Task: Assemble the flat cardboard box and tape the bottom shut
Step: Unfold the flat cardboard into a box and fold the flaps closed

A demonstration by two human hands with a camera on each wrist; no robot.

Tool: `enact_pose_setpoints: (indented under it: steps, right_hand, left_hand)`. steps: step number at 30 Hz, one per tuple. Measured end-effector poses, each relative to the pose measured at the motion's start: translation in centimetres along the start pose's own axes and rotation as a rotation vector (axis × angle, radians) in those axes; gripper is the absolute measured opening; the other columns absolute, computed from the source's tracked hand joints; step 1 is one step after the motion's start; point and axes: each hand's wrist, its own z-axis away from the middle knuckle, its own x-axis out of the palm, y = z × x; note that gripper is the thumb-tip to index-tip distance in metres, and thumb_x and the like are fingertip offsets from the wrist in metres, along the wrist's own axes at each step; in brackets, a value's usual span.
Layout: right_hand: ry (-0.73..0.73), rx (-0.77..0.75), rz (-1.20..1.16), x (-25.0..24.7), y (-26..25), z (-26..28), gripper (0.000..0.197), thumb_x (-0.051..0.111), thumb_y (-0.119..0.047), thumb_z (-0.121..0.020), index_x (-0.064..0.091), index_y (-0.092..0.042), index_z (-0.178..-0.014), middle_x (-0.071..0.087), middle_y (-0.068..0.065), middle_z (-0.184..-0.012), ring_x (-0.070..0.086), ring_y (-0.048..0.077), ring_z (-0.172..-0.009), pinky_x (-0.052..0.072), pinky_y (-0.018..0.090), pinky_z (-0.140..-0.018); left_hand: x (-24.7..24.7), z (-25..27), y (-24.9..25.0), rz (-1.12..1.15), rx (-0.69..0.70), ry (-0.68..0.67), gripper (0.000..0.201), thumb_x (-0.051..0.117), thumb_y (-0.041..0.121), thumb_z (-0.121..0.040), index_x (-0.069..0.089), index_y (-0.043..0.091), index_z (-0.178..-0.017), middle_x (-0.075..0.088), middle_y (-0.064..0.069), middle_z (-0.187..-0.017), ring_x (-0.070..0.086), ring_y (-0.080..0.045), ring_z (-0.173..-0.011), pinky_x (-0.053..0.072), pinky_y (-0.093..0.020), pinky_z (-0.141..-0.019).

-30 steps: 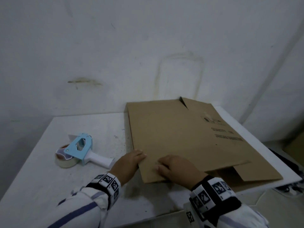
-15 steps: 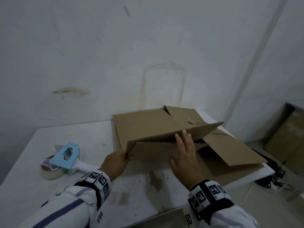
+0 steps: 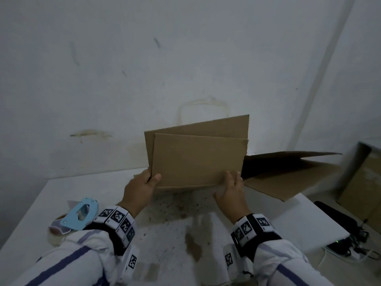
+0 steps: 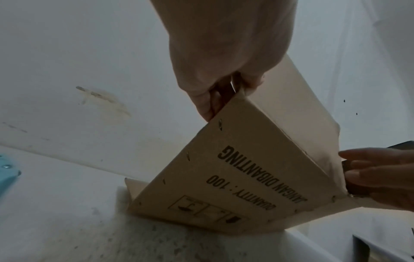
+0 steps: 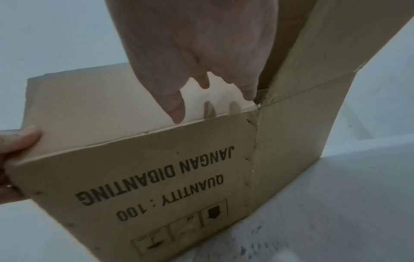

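The brown cardboard box (image 3: pixel 198 159) stands partly opened on the white table (image 3: pixel 165 234), its flaps pointing up and one side panel swung out to the right. Its printed side (image 5: pixel 156 186) faces me, with the print upside down. My left hand (image 3: pixel 151 179) pinches the box's upper left corner (image 4: pixel 237 95), thumb on the front flap and fingers behind. My right hand (image 3: pixel 232 182) lays straight fingers (image 5: pixel 177 109) against the flap near the right corner crease. A light blue tape dispenser (image 3: pixel 79 213) with its roll lies on the table to the left, behind my left wrist.
A stained white wall rises right behind the table. On the floor to the right stand more cardboard boxes (image 3: pixel 362 182), a black device and a power strip with cables (image 3: pixel 340 244). The table's right edge runs close under the swung-out panel.
The box has gone from lying flat to raised and opening. My left hand lifted its corner; my right hand moved from the front edge up onto the flap.
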Motion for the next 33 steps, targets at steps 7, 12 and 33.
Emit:
enact_pose_setpoints:
  steps: [7, 12, 33]
  right_hand:
    - [0.033, -0.092, 0.030, -2.1, -1.4, -3.9, 0.068, 0.060, -0.021, -0.089, 0.024, -0.010, -0.146, 0.004, 0.023, -0.157, 0.004, 0.036, -0.147, 0.015, 0.042, -0.119]
    - [-0.016, -0.156, 0.233, -2.6, -2.0, -6.3, 0.067, 0.059, -0.027, -0.088, 0.027, -0.012, -0.145, 0.014, 0.014, -0.159, 0.017, 0.034, -0.145, 0.021, 0.042, -0.118]
    - [-0.140, -0.286, 0.282, -3.0, -4.9, -13.7, 0.050, 0.061, -0.032, -0.086, 0.042, -0.013, -0.128, 0.039, 0.016, -0.137, 0.043, 0.036, -0.123, 0.041, 0.041, -0.102]
  left_hand:
    - [-1.8, -2.3, 1.1, 0.203, -0.046, 0.132, 0.037, 0.045, 0.046, -0.092, 0.058, 0.012, -0.097, 0.064, -0.011, -0.102, 0.059, -0.032, -0.097, 0.050, -0.045, -0.086]
    - [-1.7, -3.6, 0.2, 0.251, -0.111, 0.143, 0.047, 0.038, 0.054, -0.087, 0.055, 0.012, -0.101, 0.062, -0.019, -0.106, 0.060, -0.035, -0.094, 0.051, -0.057, -0.084]
    - [1.7, -4.7, 2.0, 0.588, -0.236, 0.419, 0.046, 0.048, 0.026, -0.096, 0.021, 0.024, -0.132, 0.042, -0.005, -0.125, 0.051, -0.023, -0.105, 0.048, -0.042, -0.090]
